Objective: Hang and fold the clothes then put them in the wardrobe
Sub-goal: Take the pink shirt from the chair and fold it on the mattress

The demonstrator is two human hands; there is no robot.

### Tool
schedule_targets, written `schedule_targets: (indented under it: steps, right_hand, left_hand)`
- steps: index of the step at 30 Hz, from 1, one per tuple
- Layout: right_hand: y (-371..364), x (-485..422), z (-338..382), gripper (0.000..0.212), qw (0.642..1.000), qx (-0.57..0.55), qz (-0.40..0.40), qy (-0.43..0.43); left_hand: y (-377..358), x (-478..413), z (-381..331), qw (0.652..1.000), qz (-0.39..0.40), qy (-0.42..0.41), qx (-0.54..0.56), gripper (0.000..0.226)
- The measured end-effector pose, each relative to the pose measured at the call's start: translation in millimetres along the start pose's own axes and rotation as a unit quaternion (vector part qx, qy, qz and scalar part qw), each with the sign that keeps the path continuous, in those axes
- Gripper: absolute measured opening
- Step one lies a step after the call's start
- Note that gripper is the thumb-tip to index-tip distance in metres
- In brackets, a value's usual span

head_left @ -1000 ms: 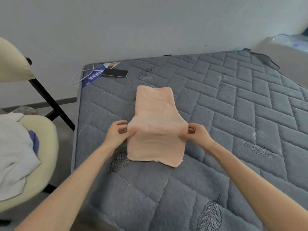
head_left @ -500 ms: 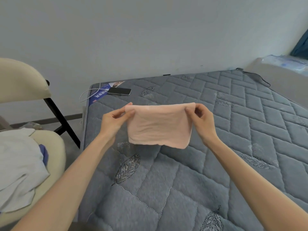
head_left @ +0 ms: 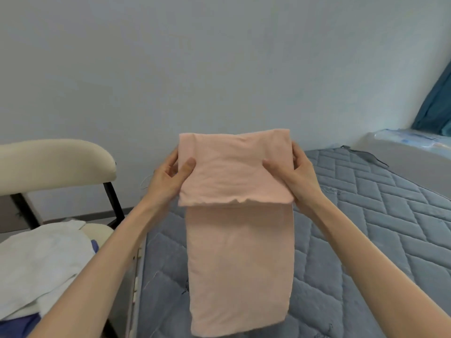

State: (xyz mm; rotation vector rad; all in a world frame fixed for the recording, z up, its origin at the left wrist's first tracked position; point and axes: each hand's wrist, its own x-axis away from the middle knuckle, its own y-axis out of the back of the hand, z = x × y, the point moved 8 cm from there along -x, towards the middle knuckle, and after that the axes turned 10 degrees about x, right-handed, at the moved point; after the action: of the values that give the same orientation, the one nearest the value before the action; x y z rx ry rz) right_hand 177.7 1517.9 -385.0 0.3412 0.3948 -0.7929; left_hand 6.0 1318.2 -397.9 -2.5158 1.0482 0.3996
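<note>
Both hands pinch the cloth (head_left: 234, 172) at its top fold. Left hand (head_left: 168, 178) clamps the left edge, thumb on the near face, fingers behind. Right hand (head_left: 296, 173) clamps the right edge the same way. The cloth is peach, folded double, held up in the air above the bed (head_left: 366, 228); a short flap hangs in front and a longer panel drops behind it toward the near edge of the bed.

Risks, judged from this: the grip is only at the two top corners, so the hanging panel is free. If either pinch loosens, the layers likely slide apart and the fold is lost. The flap's lower hem is already wavy, so a misaligned crease could set when laid down. The long panel could catch or bunch on the quilted bed when lowered, folding unevenly. A quick swing could flip it crooked.

To the left, a chair (head_left: 56, 162) carries white clothes (head_left: 41, 259), not yet folded. No wardrobe in view, so carrying the cloth there one-handed could undo it.
</note>
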Motion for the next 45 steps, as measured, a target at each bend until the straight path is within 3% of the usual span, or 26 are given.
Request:
schedule_targets:
  steps: [4, 9, 14, 21, 27, 32, 36, 41, 45]
  right_hand:
    - [-11, 22, -42, 0.044, 0.995, -0.006, 0.026, -0.101]
    - [-24, 53, -119, 0.06, 0.972, 0.048, 0.078, -0.217]
    - [-31, 50, -163, 0.067, 0.963, 0.098, 0.123, -0.22]
    - [-40, 22, -211, 0.098, 0.938, 0.179, 0.205, -0.216]
    - [-49, 3, -259, 0.09, 0.924, 0.244, 0.2, -0.216]
    - [-49, -20, -284, 0.059, 0.935, 0.273, 0.112, -0.197]
    - [-44, -27, -307, 0.038, 0.923, 0.319, 0.058, -0.208]
    - [-41, -12, -324, 0.054, 0.908, 0.335, 0.056, -0.247]
    - [-37, 13, -337, 0.056, 0.915, 0.226, 0.058, -0.329]
  left_hand:
    - [11, 30, 31, 0.996, 0.021, 0.091, 0.004, 0.045]
    - [30, 62, 109, 0.974, 0.052, 0.189, -0.109, 0.079]
    - [32, 57, 153, 0.963, 0.055, 0.205, -0.168, 0.091]
    - [41, 16, 197, 0.94, 0.065, 0.192, -0.275, 0.102]
    - [61, -4, 245, 0.933, -0.014, 0.195, -0.303, 0.097]
    - [74, -19, 275, 0.929, -0.076, 0.197, -0.303, 0.086]
    - [82, -26, 287, 0.906, -0.134, 0.192, -0.352, 0.076]
    - [90, -19, 307, 0.874, -0.071, 0.264, -0.401, 0.058]
    - [90, -3, 314, 0.906, -0.068, 0.311, -0.279, 0.036]
